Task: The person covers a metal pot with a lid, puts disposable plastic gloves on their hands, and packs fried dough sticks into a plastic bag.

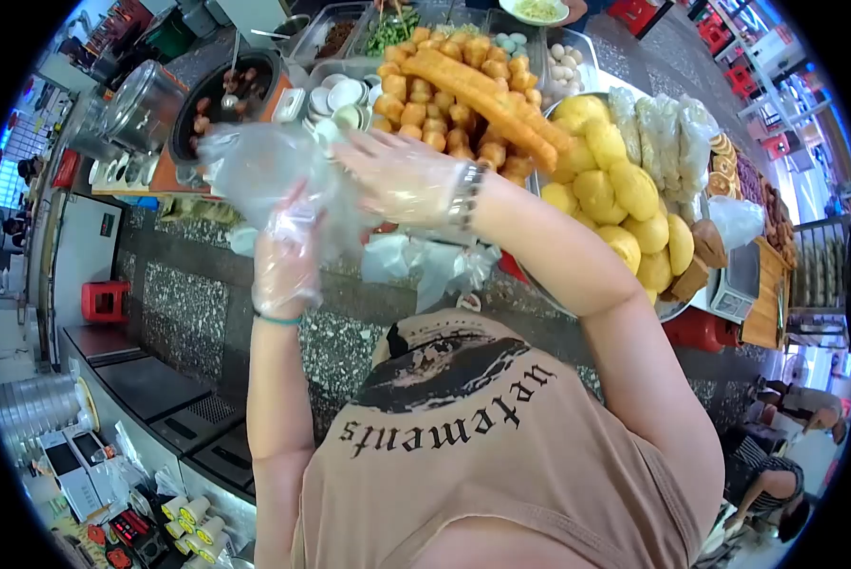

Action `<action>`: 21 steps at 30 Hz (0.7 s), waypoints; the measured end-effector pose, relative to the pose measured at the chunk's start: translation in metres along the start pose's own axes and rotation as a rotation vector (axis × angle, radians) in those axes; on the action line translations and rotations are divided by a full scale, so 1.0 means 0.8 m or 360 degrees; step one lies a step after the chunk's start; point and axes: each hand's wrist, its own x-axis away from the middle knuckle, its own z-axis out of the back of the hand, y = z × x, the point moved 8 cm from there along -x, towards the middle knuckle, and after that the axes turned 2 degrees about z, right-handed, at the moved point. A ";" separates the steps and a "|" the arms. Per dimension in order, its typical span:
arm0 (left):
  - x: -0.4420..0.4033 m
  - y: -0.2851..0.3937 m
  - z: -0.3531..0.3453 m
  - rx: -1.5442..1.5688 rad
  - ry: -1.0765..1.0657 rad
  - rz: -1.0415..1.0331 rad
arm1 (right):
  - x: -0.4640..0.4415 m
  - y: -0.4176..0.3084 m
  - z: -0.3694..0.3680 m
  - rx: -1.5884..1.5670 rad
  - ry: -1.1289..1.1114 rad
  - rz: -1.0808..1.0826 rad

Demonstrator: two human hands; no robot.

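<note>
My left hand (291, 254), in a clear plastic glove, is closed on a clear plastic bag (264, 171) that bulges up and away from me. My right hand (402, 180), gloved the same way, reaches in from the right with its fingers stretched out flat beside the bag. Whether those fingertips touch the bag I cannot tell. Just beyond the right hand are a pile of golden fried dough pieces (444, 100) and a long fried dough stick (482, 100) lying on top. Small white dishes (342, 95) stand beyond the bag.
A dark pot (198, 114) with a ladle stands at the left, beside metal canisters (146, 104). Yellow buns (625, 190) fill a tray at the right, near wrapped rolls (667, 142). White plastic bags (425, 261) hang at the counter's front. Trays of greens (392, 33) and eggs (563, 66) lie farther back.
</note>
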 end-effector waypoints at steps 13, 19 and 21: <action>-0.110 0.101 0.039 -0.0745 0.0338 -0.0394 | 0.133 0.236 0.102 -0.0352 -0.0080 -0.1075; -0.159 0.125 0.042 -0.0850 0.0389 -0.0419 | 0.197 0.118 0.129 -0.1710 -0.0055 -0.0954; -0.157 0.142 0.027 -0.0757 0.0456 -0.0509 | 0.202 0.108 0.112 -0.1940 -0.0095 -0.1174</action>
